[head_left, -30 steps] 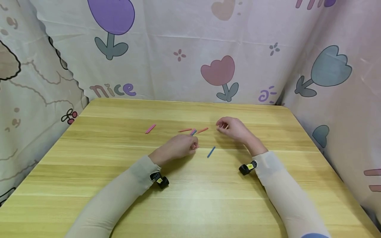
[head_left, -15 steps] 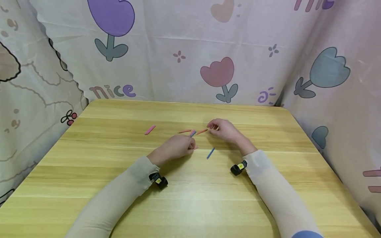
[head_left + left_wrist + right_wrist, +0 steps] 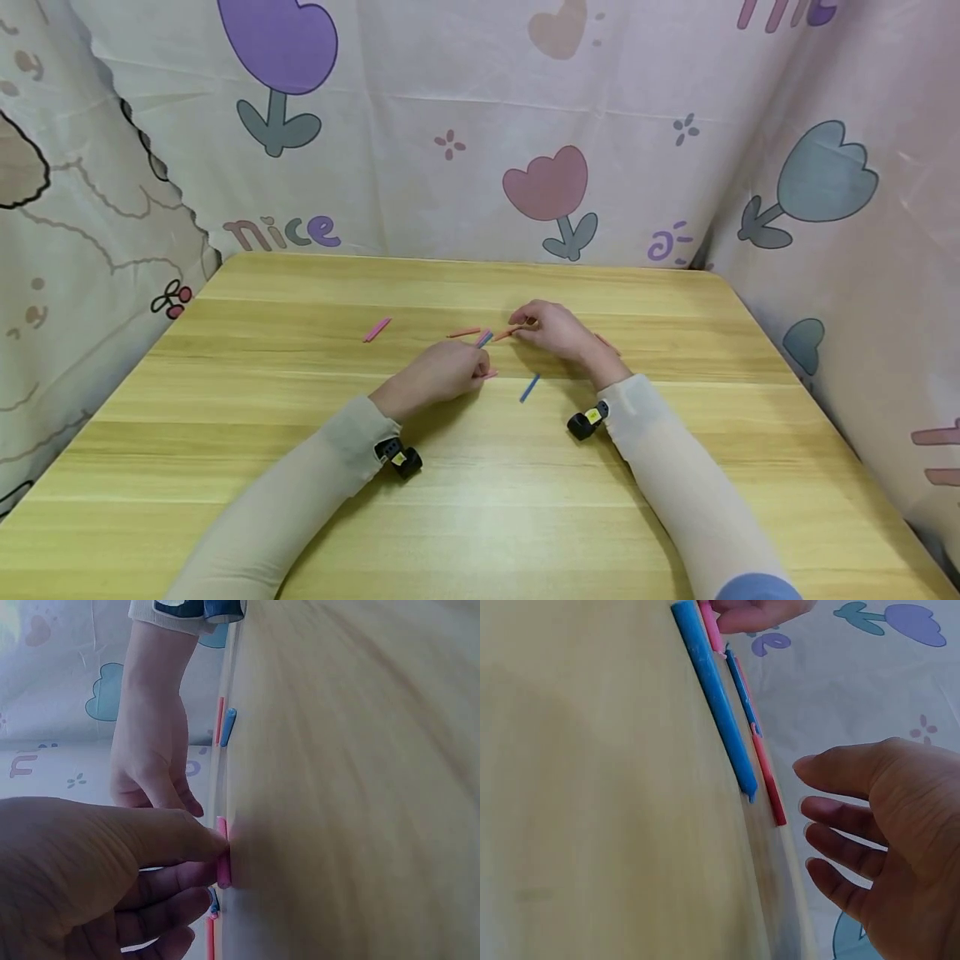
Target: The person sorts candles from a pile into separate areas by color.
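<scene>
My left hand (image 3: 442, 372) is low over the table and pinches a pink candle (image 3: 223, 862) between thumb and forefinger. Farther back, my right hand (image 3: 555, 329) has its fingers apart, with the fingertips around the end of a thin orange-red candle (image 3: 507, 333). In the right wrist view a gap shows between the thumb and that candle. A blue candle (image 3: 530, 388) lies on the wood between my hands. Just beyond my left fingers, a pink and a blue candle (image 3: 486, 338) lie side by side, partly hidden.
Another orange-red candle (image 3: 463, 332) lies to the left of the pair. Pink candles (image 3: 377, 330) rest farther left. A red candle (image 3: 607, 343) is partly hidden behind my right wrist. The wooden table (image 3: 480, 517) ends at a printed curtain (image 3: 420, 192).
My right hand has moved left, to the orange-red candle. A red candle now shows behind the right wrist. My left hand has stayed nearly in place.
</scene>
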`<move>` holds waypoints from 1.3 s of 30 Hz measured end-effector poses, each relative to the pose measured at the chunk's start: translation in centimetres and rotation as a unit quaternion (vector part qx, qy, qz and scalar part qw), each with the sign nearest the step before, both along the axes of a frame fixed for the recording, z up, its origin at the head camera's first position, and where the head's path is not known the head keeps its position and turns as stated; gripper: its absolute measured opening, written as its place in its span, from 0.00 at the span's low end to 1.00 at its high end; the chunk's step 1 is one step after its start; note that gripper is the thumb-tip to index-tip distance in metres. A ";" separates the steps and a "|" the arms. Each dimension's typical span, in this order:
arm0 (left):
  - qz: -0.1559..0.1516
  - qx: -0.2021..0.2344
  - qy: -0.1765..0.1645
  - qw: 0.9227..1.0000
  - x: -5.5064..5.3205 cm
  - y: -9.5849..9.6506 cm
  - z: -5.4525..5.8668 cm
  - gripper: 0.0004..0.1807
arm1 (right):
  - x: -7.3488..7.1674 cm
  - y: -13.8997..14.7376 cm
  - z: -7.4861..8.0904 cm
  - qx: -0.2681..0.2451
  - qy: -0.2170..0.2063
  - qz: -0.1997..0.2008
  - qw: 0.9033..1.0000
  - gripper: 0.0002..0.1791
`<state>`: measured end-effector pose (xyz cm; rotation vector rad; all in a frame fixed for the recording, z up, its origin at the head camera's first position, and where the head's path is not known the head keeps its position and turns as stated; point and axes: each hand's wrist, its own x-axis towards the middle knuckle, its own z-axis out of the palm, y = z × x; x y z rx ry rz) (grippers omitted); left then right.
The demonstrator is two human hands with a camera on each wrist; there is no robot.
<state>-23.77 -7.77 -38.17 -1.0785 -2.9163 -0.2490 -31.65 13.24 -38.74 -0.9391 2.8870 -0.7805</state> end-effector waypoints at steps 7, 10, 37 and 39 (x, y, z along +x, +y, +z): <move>0.004 -0.014 0.023 1.000 0.2 0.1 0.0 0.09 | 0.2 -0.5 0.0 0.023 0.011 0.011 1.000 0.08; 0.006 -0.020 0.028 0.999 0.2 0.1 0.1 0.11 | 0.1 -0.6 0.0 0.030 0.019 0.017 0.999 0.08; 0.016 -0.011 0.005 1.000 0.0 -0.3 0.5 0.10 | 0.7 -0.7 -0.3 0.075 0.101 0.052 0.991 0.08; 0.019 -0.013 0.004 1.000 -0.1 -0.3 0.6 0.08 | 0.7 -0.7 -0.3 0.079 0.106 0.053 0.990 0.08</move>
